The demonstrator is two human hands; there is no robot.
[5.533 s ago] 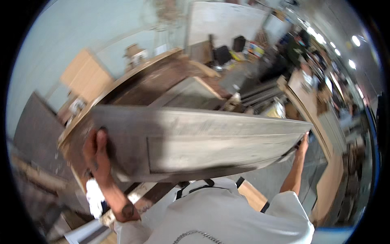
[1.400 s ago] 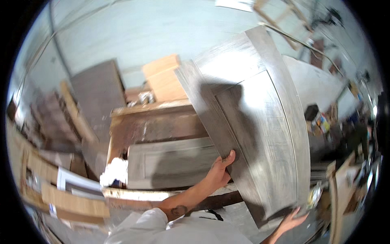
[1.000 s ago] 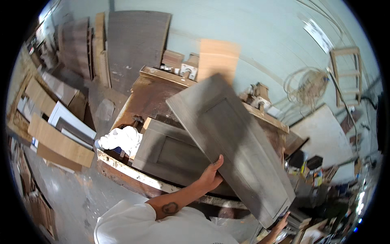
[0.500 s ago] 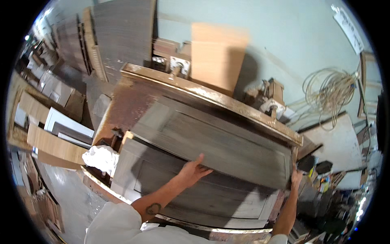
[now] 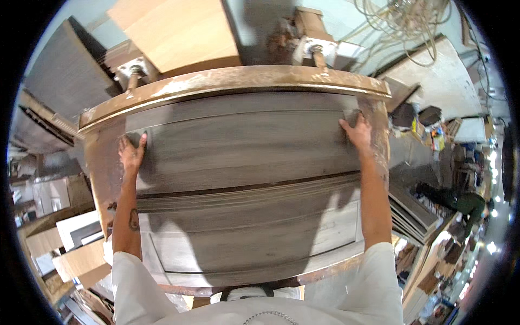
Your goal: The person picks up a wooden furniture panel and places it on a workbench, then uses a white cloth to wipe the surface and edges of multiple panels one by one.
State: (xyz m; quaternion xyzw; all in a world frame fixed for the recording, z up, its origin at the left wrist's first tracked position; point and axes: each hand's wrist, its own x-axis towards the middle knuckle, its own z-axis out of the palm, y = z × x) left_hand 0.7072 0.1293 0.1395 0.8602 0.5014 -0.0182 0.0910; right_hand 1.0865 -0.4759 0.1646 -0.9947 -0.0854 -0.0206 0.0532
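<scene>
A grey wood-grain cabinet door with a recessed panel lies flat along the far side of the worktable, close to the far bar. My left hand grips its left end, thumb toward the door and fingers along the edge. At the opposite end, my right hand holds the right edge, its thumb over the frame. A second grey cabinet door lies nearer me, with a narrow dark gap between the two. Shadows fall across this near door.
A worn metal bar with two rods behind it borders the table's far side. Wood panels lean at left. Coiled hose hangs at far right. Stacked panels and a person are to the right.
My left hand has moved from the doors' middle to the far door's left end. The far door now lies squarer against the bar. The view has turned and come closer.
</scene>
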